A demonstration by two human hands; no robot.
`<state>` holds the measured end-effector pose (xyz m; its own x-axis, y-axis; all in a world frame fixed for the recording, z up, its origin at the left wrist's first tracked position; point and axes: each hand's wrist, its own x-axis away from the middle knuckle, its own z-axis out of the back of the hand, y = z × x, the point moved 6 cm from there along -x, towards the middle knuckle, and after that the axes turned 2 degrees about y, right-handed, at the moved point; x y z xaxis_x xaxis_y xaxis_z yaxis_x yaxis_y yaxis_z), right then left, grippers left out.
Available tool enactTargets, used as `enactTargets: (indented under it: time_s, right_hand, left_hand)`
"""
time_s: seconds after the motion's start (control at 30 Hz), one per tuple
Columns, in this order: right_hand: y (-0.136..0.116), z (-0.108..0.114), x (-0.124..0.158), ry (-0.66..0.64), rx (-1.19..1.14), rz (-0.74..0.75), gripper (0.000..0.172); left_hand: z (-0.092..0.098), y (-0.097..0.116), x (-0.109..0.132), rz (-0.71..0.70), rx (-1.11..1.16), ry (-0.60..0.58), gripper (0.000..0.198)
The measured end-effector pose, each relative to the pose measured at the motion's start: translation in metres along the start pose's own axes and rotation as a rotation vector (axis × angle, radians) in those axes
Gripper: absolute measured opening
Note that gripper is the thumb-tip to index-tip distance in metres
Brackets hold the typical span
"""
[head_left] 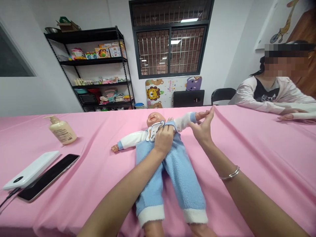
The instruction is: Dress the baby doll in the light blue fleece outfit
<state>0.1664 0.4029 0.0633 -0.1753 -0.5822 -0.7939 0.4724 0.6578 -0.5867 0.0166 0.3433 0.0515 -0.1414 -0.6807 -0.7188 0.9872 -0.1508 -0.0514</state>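
Observation:
A baby doll (155,117) lies on its back on the pink tablecloth, head away from me, in a blue-and-white fleece outfit (182,177) with an animal patch on the chest. My left hand (164,136) is closed on the outfit's front, at the chest beside the patch; the fingertips are partly hidden in the cloth. On the right, the doll's arm in a white sleeve (183,122) stretches outward. Around the doll's hand (201,115) at the end of that sleeve, my right hand (203,129) is open, thumb apart from the fingers. Whether it touches the doll's hand I cannot tell.
To the left are a cream pump bottle (63,131), a white power bank (33,169) with a cable, and a black phone (50,176). A person (269,90) sits at the far right, arms on the table. Beyond stand a shelf (93,61) and black chairs (223,93).

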Motion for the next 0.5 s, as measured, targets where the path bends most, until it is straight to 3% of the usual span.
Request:
enactTargets:
  time_s: [0.07,0.13,0.27,0.37,0.43,0.5]
  right_hand:
    - [0.001,-0.011,0.004,-0.064,-0.207,-0.086,0.098]
    - [0.002,-0.018,0.009,-0.137,-0.222,-0.11,0.091]
    - [-0.001,-0.033,0.022,-0.371,-0.078,0.01,0.065]
    - [-0.005,-0.041,0.029,-0.549,-0.184,0.07,0.052]
    - [-0.008,-0.044,0.032,-0.652,-0.351,0.018,0.045]
    - [-0.008,-0.045,0.034,-0.716,-0.509,-0.128,0.04]
  left_hand:
    - [-0.001,0.0,0.001,-0.01,0.01,-0.001,0.04]
    - [-0.001,0.002,0.001,-0.038,0.005,-0.004,0.042]
    - [0.005,0.009,0.003,-0.141,-0.066,0.043,0.044]
    - [0.009,0.013,0.003,-0.183,-0.124,0.08,0.043]
    - [0.01,0.013,0.002,-0.184,-0.149,0.073,0.043]
    - [0.009,0.013,0.0,-0.179,-0.165,0.047,0.043]
